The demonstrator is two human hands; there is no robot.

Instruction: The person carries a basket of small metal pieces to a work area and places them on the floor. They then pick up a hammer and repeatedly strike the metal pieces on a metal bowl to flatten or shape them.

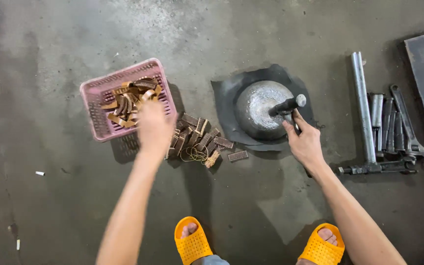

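Head view: the left hand (154, 128) hovers blurred between pink basket (126, 98) and brown strips (203, 141), grip unclear; the right hand (304, 143), frame centre-right, clenches a hammer (287, 106).

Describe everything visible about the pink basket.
The pink basket is a shallow rectangular tray of perforated plastic with a solid rim. It sits slightly askew on the grey concrete floor, upper left of the person. It holds a loose heap of brown, curved strips. The left hand hovers over its near right corner; contact is unclear.
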